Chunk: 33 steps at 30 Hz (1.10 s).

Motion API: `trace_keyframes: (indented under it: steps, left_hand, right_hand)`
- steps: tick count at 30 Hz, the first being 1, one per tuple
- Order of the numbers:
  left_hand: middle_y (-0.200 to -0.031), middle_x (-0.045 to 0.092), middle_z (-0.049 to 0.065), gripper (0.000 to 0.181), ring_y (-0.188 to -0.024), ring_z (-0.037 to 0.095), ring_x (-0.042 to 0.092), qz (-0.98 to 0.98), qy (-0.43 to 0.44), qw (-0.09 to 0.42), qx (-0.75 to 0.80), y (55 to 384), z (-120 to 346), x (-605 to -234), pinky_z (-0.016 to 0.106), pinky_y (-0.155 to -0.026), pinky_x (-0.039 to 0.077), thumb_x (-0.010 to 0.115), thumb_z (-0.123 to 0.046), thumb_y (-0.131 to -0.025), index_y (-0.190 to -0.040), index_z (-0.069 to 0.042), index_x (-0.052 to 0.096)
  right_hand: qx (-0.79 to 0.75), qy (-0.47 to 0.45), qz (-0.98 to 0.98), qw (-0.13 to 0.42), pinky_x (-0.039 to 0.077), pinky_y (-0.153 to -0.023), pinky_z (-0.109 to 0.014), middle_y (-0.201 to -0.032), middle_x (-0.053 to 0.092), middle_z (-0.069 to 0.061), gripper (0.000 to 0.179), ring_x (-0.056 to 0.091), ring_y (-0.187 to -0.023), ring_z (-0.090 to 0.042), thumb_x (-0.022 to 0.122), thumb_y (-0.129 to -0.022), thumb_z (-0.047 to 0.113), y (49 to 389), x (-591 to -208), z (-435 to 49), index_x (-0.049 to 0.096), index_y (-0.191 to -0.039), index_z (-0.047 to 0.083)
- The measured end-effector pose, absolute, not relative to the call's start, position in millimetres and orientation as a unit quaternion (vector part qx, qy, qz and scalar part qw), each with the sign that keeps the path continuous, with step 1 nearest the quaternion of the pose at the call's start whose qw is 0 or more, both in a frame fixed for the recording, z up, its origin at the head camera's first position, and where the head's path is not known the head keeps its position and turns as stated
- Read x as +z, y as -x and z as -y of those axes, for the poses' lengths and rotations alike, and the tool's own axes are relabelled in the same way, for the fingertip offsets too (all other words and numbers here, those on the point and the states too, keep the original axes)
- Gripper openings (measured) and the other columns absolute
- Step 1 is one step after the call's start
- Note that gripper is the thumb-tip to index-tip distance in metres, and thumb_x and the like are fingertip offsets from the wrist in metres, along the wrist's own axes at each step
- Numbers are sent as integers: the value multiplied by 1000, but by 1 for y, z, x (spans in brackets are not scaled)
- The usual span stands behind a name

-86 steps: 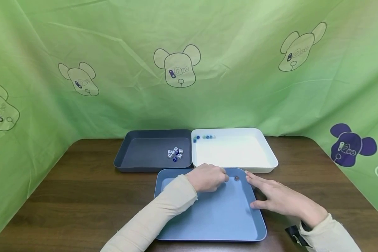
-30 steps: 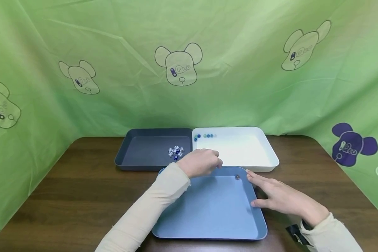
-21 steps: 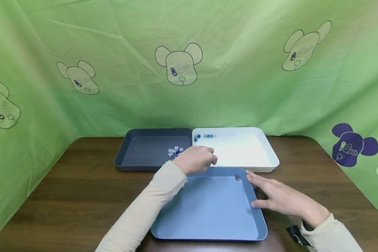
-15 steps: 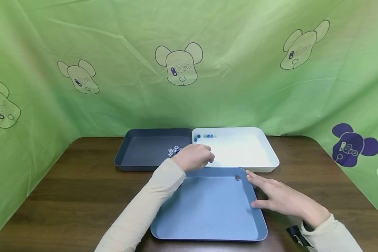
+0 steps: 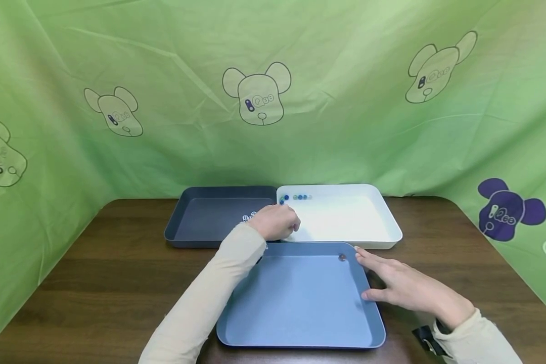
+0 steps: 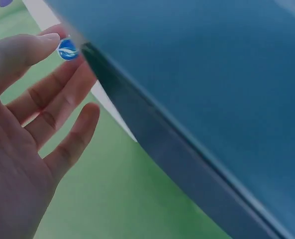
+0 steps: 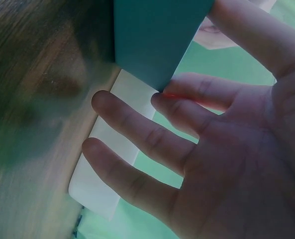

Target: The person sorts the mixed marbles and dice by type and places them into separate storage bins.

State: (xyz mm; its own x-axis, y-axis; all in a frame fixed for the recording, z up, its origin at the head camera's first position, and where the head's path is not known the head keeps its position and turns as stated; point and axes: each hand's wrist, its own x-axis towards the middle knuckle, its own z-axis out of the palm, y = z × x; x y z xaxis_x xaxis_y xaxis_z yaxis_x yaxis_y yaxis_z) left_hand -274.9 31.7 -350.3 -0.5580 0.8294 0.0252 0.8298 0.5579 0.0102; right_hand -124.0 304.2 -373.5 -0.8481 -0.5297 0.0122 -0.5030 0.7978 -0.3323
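My left hand is over the near left corner of the white tray, beside the dark grey tray. Between its thumb and index finger it pinches a blue marble with white swirls, seen in the left wrist view; the head view hides that marble. A brownish marble lies in the far right corner of the blue tray. My right hand rests against that tray's right rim, fingers extended and holding nothing.
Several blue, green and clear marbles sit along the white tray's far left edge. White and blue dice lie in the dark grey tray, partly hidden by my left hand. Behind the wooden table hangs a green printed cloth.
My left hand has moved from inside the blue tray, near the brownish marble, leftward and away over the far rim to the white tray. The right hand has stayed put.
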Motion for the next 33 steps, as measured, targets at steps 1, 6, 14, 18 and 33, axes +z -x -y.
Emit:
trace_keyframes:
  steps: [1, 6, 14, 18, 33]
  left_hand:
    - [-82, 65, -6, 31, -73, 9, 54, 881, 472, 11, -7, 276, -31, -352, 30, -72, 50, 58, 6, -91, -75, -16, 73]
    - [-64, 45, -7, 42, -67, 12, 41, 885, 463, 23, 31, 278, -30, -359, 32, -77, 43, 64, 0, -89, -58, -19, 44]
    - [-135, 64, -6, 32, -140, 18, 39, 920, 359, -48, 148, 270, -33, -357, 39, -120, 13, 49, -35, -107, -116, -21, 76]
    - [-159, 41, -3, 38, -151, 25, 22, 926, 333, -64, 167, 269, -35, -356, 42, -122, 3, 44, -37, -108, -131, -22, 71]
    - [-105, 71, -4, 23, -108, 17, 62, 920, 380, 5, 99, 264, -37, -360, 44, -106, 38, 56, -27, -104, -93, -18, 75]
  right_hand:
    - [-163, 272, -947, 41, 45, -99, -57, -150, 41, -34, 81, 49, -130, -49, 79, -88, 36, 124, -374, -304, 47, -142, -15]
    - [-161, 268, -949, 40, 44, -98, -58, -150, 41, -33, 81, 49, -129, -50, 79, -88, 37, 124, -375, -304, 47, -142, -15]
    - [-160, 266, -950, 37, 43, -99, -60, -150, 41, -33, 81, 50, -128, -50, 79, -88, 37, 122, -375, -304, 47, -142, -15]
    - [-161, 268, -949, 36, 43, -99, -59, -150, 41, -33, 81, 50, -129, -50, 79, -88, 37, 122, -375, -304, 48, -142, -15]
    - [-166, 266, -948, 47, 44, -99, -59, -150, 41, -33, 81, 49, -130, -50, 79, -88, 36, 122, -372, -304, 47, -142, -15]
